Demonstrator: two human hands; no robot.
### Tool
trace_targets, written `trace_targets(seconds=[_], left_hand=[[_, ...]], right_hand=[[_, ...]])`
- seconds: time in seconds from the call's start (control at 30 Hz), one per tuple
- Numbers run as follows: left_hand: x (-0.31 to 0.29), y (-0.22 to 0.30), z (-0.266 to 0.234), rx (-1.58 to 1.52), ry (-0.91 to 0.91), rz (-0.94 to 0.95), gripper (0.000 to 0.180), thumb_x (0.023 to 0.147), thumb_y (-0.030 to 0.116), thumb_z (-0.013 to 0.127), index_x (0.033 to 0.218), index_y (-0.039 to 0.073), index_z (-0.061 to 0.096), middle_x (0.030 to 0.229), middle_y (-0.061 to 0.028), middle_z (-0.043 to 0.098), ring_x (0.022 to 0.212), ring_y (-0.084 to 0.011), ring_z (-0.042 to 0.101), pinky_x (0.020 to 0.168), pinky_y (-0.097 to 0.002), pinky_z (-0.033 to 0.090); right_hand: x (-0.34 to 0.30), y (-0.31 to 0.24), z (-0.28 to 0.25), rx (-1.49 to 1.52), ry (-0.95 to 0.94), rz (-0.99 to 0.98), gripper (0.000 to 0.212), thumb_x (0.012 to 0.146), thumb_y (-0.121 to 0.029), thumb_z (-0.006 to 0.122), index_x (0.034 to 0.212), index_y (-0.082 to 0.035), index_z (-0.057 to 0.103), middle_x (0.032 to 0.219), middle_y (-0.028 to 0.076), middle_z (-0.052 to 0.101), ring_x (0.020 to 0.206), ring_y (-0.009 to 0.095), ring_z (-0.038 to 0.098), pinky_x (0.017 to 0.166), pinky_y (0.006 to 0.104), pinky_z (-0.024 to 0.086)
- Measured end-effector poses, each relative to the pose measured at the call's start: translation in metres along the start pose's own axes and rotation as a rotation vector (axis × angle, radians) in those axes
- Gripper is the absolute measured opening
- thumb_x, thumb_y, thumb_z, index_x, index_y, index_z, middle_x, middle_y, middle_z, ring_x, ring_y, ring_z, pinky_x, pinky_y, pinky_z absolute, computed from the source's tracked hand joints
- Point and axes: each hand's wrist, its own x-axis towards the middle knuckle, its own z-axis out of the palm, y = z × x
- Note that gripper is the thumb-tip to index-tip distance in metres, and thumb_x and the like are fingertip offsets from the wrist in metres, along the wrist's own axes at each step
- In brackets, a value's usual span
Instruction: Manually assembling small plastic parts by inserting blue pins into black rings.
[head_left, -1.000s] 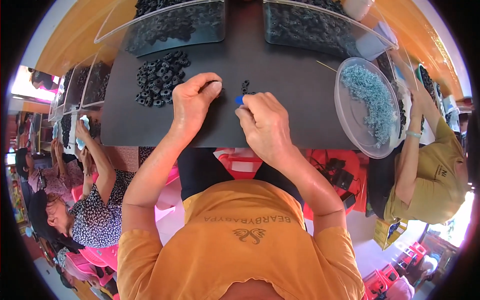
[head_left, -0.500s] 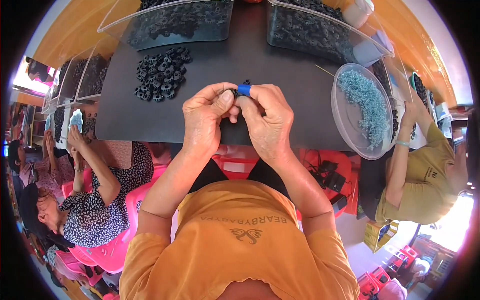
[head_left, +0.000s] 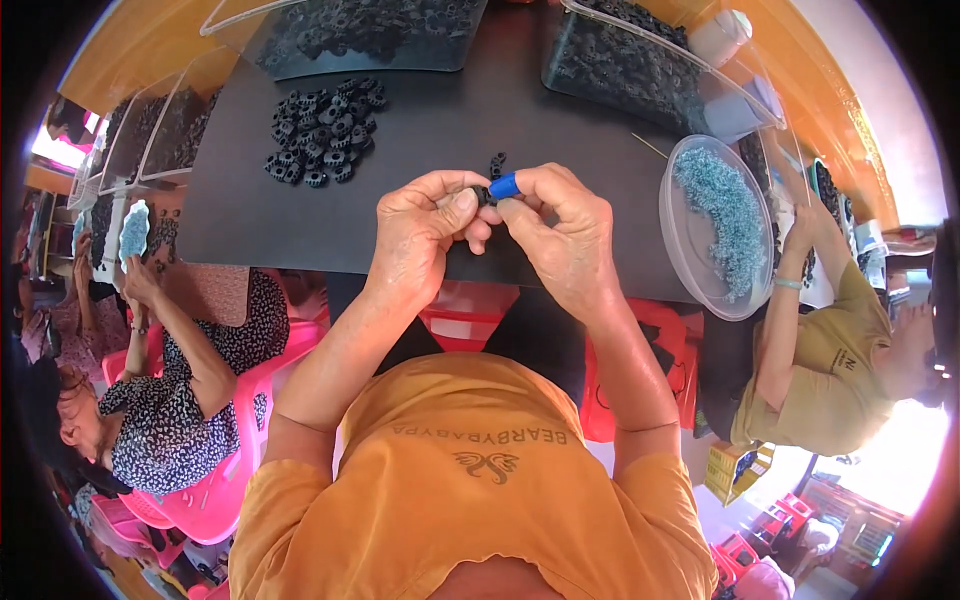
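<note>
Over the near part of the dark table (head_left: 420, 130), my left hand (head_left: 425, 225) is closed, pinching a small black plastic part (head_left: 484, 196) between thumb and index finger. Against the part's right side, my right hand (head_left: 560, 230) is closed too, its thumb and index fingertip together; anything between them is too small to make out. A blue wrap (head_left: 504, 186) covers its index finger. Just beyond the hands lie a few small black parts (head_left: 498, 160). A pile of like black parts (head_left: 322, 135) rests to the left. On the right stands a round clear tray (head_left: 668, 240) with tiny light-blue pieces (head_left: 725, 215).
Clear bins of black parts stand at the back left (head_left: 365, 40) and back right (head_left: 620, 75). A thin yellowish stick (head_left: 649, 145) lies near the tray. Co-workers sit at the left (head_left: 180, 420) and right (head_left: 830, 350). White cups (head_left: 720, 38) stand at the far right.
My right hand has shifted slightly right, and the black part shows more clearly between my fingertips. The view has shifted a little. The co-worker's held piece at left has moved.
</note>
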Motion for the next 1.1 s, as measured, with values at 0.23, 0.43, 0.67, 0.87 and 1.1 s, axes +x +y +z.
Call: trace_targets(seconds=[0.23,0.43,0.67,0.87,1.1], left_hand=[[-0.003,0.005,-0.003,0.153,0.021,0.015,0.015,0.09,0.003,0.057,0.1,-0.005,0.063,0.077,-0.0086,0.065,0.061,-0.0094,0.056,0.055,-0.0209,0.047],[-0.003,0.004,-0.005,0.197,0.016,0.025,0.013,0.088,0.001,0.057,0.098,-0.005,0.064,0.075,-0.0069,0.064,0.059,-0.0083,0.053,0.055,-0.0198,0.045],[-0.004,0.001,-0.005,0.227,0.034,0.037,0.014,0.088,0.0,0.056,0.098,-0.004,0.065,0.074,-0.0059,0.064,0.059,-0.0078,0.053,0.055,-0.0198,0.045],[-0.008,-0.003,-0.005,0.288,0.079,0.072,0.013,0.088,0.0,0.057,0.098,-0.004,0.065,0.074,-0.0043,0.063,0.059,-0.006,0.052,0.053,-0.0182,0.044],[-0.014,-0.006,0.002,0.422,0.111,0.134,0.013,0.088,0.0,0.059,0.097,-0.001,0.067,0.072,-0.0009,0.061,0.059,-0.0038,0.049,0.052,-0.017,0.041]], right_hand=[[0.004,-0.018,-0.003,0.189,-0.114,0.242,0.007,0.082,0.005,0.059,0.088,0.003,0.058,0.076,0.006,0.065,0.068,0.006,0.061,0.061,0.0212,0.048],[0.004,-0.012,-0.003,0.276,-0.155,0.251,0.005,0.082,0.005,0.058,0.087,0.003,0.058,0.075,0.005,0.066,0.069,0.005,0.06,0.062,0.0216,0.048],[0.004,-0.005,0.001,0.264,-0.149,0.256,0.006,0.082,0.007,0.058,0.086,0.003,0.058,0.074,0.005,0.065,0.069,0.006,0.06,0.062,0.022,0.048],[-0.001,-0.007,0.008,0.136,-0.099,0.248,0.008,0.082,0.007,0.057,0.087,0.001,0.058,0.074,0.001,0.061,0.065,0.003,0.053,0.059,0.0186,0.042],[-0.002,0.008,0.009,-0.127,-0.056,-0.048,0.015,0.071,0.008,0.062,0.077,0.0,0.051,0.07,0.01,0.051,0.062,0.021,0.052,0.055,0.033,0.043]])
